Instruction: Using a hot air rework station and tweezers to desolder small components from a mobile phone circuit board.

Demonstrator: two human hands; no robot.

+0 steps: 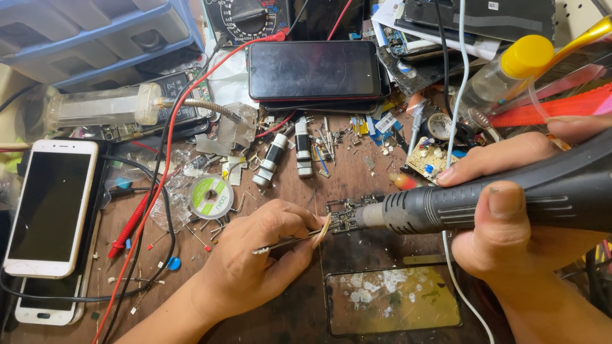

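Note:
My right hand grips a dark grey hot-air gun whose metal nozzle points left at a small phone circuit board lying on the brown workbench. My left hand pinches metal tweezers whose tips reach the board's left edge, beside the nozzle. A dark mat with a cracked glass panel lies just below the board.
A white phone lies at left over another phone. A black phone sits at the back centre. Red and black probe leads, a solder wick spool, a yellow-capped bottle, a clear syringe-like tube and small parts clutter the bench.

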